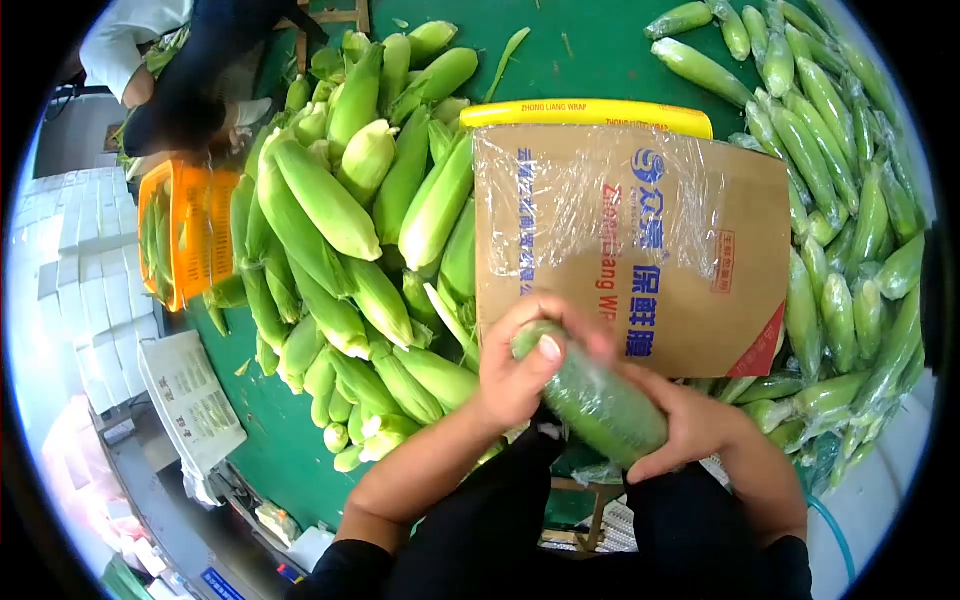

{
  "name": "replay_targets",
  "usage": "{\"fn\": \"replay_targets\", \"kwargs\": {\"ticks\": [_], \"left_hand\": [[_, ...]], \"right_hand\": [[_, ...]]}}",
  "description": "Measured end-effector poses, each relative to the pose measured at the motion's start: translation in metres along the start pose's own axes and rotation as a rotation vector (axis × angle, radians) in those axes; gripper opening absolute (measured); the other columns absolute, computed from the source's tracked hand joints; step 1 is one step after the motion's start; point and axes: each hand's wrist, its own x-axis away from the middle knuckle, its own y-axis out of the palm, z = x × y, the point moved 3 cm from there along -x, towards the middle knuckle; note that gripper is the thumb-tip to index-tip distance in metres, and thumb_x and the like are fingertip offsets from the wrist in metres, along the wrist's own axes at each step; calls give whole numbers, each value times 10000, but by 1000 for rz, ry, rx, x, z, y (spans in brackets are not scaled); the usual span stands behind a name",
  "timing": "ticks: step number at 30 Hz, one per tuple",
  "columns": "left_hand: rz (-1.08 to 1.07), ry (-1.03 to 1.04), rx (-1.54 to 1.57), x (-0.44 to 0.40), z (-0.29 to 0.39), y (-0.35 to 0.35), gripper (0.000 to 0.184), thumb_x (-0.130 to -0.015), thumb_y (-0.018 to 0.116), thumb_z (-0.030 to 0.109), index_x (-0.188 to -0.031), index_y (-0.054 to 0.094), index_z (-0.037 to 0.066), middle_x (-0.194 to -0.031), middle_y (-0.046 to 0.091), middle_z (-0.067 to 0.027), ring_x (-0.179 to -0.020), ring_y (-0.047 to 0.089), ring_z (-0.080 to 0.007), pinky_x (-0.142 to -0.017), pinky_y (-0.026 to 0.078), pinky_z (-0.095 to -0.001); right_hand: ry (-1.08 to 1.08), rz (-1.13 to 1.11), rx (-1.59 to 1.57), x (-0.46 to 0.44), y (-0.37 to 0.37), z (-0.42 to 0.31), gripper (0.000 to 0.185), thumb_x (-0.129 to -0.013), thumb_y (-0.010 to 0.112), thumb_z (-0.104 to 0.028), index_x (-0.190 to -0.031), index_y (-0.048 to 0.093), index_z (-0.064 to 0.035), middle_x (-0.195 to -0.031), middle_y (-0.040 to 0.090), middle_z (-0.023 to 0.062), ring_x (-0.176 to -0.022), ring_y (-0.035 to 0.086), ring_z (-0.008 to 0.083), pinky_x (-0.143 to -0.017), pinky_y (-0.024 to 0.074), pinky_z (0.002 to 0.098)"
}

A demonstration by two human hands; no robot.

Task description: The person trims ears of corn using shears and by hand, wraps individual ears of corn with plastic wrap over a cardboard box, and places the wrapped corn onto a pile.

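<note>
An ear of corn (605,408), in its green husk and covered in clear plastic film, is held at a slant above my lap. My left hand (520,360) is closed around its upper end, thumb on top. Around the lower end curls my right hand (690,425), its fingers partly hidden behind the corn. Just beyond lies a flat cardboard box (570,250) with loose film on its top. A yellow roll of wrap (590,112) sits along the box's far edge.
Unwrapped corn (330,210) is heaped on the left of the green surface (590,60). Wrapped corn (815,140) piles up on the right. An orange crate (205,235) stands at far left, near another person (190,80). White boxes (85,270) are stacked beyond.
</note>
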Motion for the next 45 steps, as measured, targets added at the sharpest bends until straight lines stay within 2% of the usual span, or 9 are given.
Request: {"fn": "replay_targets", "kwargs": {"ticks": [3, 7, 15, 20, 25, 29, 35, 39, 45], "left_hand": [[525, 342, -1248, -33, 12, -100, 737, -861, 799, 444, -1365, 501, -4, -1282, 585, -177, -1183, 545, -359, -988, 442, -472], [703, -419, -2091, -62, 1, -222, 1137, -740, 707, 783, -1496, 402, -10, -1421, 499, -270, -1304, 477, -429, -1049, 392, -598], [729, -379, -950, -66, 21, -169, 985, -704, 687, -14, -1599, 278, 33, -1425, 537, -225, -1170, 616, -319, -1017, 498, -366], [114, 249, -1202, -97, 63, -38, 817, -580, 619, -153, -1366, 580, 66, -1296, 574, -162, -1257, 529, -356, -1122, 384, -426], [-399, 227, -1448, -146, -6, 52, 731, -682, 675, -54, -1365, 609, 200, -1193, 614, -100, -1069, 620, -333, -954, 485, -453], [-431, 275, -1460, -138, -9, 56, 757, -681, 743, 29, -1385, 586, 261, -1140, 612, -70, -1031, 615, -291, -927, 472, -461], [-360, 388, -1316, -139, -11, 56, 634, -621, 741, -7, -1232, 610, 103, -1128, 604, -87, -1024, 613, -303, -922, 490, -474], [-87, 591, -876, -97, -14, -7, 282, -638, 692, -61, -836, 567, 96, -996, 590, -90, -933, 576, -321, -826, 496, -420], [-139, 188, -1156, -73, -31, -79, 430, -769, 838, 120, -1187, 734, 117, -900, 601, -46, -859, 545, -242, -791, 430, -367]], "right_hand": [[154, 10, 668, 40, -59, -23, 1085, -701, 909, -436, -1568, 351, -95, -1430, 559, 188, -1319, 554, 324, -1090, 445, 400], [547, -268, 749, 121, -97, 16, 813, -738, 835, -573, -1381, 615, -126, -1219, 691, 134, -1146, 643, 330, -988, 507, 410], [377, 1007, 674, 29, -123, -2, 436, -887, 743, -466, -929, 653, -41, -896, 658, 130, -812, 649, 293, -710, 506, 417], [340, 1079, 1033, -19, -138, -19, 429, -920, 686, -459, -869, 609, -40, -905, 660, 148, -842, 662, 363, -721, 506, 494], [236, 1054, 835, -25, -140, -3, 254, -958, 597, -280, -869, 611, -42, -955, 664, 156, -846, 653, 387, -729, 516, 510], [-585, 968, -589, -6, -143, 17, 157, -1012, 489, -136, -937, 593, -44, -1181, 688, 118, -1158, 634, 215, -934, 504, 388], [-495, 1004, 1153, -80, -116, -13, 405, -892, 755, -286, -1194, 595, -70, -1245, 619, 104, -1165, 594, 278, -985, 449, 461], [-354, 842, 1406, -81, -119, -23, 791, -722, 807, -468, -1410, 545, -180, -1137, 620, 67, -1064, 585, 254, -915, 448, 443], [-517, 917, 1354, -85, -131, -14, 823, -692, 832, -442, -1443, 550, -263, -1049, 596, 7, -977, 561, 225, -824, 442, 391]]}}
